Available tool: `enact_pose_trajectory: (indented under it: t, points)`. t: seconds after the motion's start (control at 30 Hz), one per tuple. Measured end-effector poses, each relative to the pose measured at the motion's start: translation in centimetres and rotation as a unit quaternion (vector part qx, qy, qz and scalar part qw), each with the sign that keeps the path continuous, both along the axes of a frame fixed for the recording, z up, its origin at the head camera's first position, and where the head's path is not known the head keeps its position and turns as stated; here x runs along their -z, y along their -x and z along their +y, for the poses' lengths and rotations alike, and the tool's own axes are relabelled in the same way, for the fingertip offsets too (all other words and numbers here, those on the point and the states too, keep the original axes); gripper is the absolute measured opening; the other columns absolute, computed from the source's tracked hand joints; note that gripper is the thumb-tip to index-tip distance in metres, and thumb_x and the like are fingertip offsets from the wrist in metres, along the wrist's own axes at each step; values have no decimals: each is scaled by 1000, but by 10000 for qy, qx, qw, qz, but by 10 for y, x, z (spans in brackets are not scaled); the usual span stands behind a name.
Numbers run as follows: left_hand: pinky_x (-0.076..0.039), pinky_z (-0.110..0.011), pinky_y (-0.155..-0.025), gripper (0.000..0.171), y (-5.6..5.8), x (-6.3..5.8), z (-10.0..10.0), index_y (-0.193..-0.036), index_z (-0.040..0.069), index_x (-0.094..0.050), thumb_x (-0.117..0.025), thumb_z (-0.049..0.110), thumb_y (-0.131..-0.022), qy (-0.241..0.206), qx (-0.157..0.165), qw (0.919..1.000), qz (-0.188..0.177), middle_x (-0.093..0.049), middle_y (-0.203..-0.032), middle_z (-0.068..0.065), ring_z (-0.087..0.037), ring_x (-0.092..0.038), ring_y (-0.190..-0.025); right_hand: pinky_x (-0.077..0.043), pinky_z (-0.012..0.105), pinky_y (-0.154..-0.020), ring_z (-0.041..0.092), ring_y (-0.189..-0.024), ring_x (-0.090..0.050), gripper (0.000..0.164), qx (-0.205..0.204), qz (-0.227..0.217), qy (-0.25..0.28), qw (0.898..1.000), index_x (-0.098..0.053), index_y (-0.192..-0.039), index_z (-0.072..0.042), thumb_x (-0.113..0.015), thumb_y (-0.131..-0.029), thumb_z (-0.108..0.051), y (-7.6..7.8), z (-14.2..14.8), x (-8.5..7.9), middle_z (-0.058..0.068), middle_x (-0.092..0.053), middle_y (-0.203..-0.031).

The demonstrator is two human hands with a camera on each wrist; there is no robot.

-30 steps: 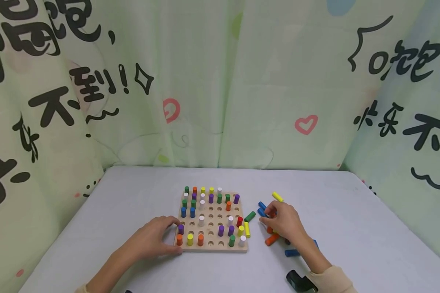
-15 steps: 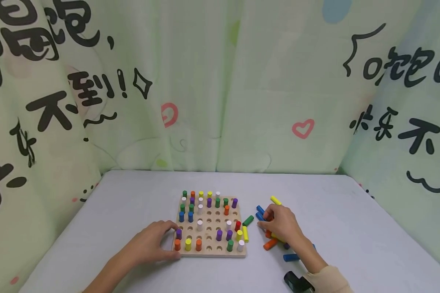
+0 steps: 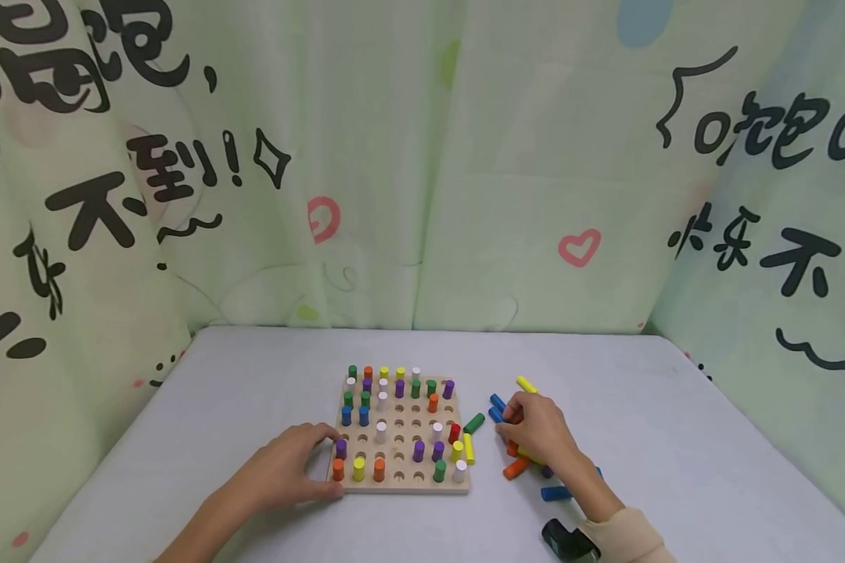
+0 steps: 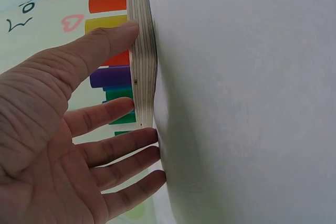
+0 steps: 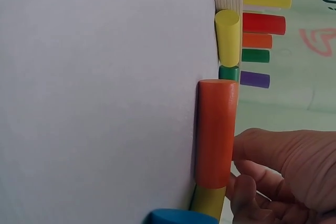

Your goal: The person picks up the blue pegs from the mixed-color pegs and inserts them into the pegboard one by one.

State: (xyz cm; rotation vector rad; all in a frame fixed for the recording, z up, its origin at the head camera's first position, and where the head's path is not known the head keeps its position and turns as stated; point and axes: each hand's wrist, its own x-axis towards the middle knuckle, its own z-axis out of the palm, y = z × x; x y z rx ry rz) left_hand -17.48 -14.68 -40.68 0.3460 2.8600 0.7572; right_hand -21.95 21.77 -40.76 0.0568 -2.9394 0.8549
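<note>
A wooden pegboard [image 3: 404, 490] with rows of holes carries upright coloured pegs, and several holes in its middle are bare. My left hand [image 3: 292, 469] rests against the board's left side. In the left wrist view the thumb [image 4: 118, 38] touches the board's edge, the fingers fairly straight. Over loose pegs right of the board is my right hand [image 3: 544, 432], fingers bent, near blue pegs [image 3: 496, 415]. An orange peg [image 5: 215, 135] hides its fingertips in the right wrist view, so I cannot tell whether it pinches anything.
Between board and right hand lie a green peg [image 3: 474, 423] and a yellow peg [image 3: 469, 449]. Another yellow peg [image 3: 526, 384] lies behind the hand, a blue peg [image 3: 555, 493] nearer me. A black device [image 3: 569, 541] sits at the right wrist. Printed curtains [image 3: 422, 195] surround the table.
The head view has shifted slightly, so everything sits a little lower and further left in it. Both hands keep about the same places relative to the board and loose pegs.
</note>
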Motion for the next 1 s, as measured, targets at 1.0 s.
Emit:
enact_pose_trajectory:
  t: [1.0]
  points:
    - [-49,-59,-104,63,2,0,1,-119,21,-65,-94,44,-68,51,-19,9999,-87,-67,-128,-7,-33,-59,-125,-45,26,-57,17,-68,-51,17,141,169,249,9994,-62,-89,-5,-78,-83,-6,-6,0,-4,3,-57,-76]
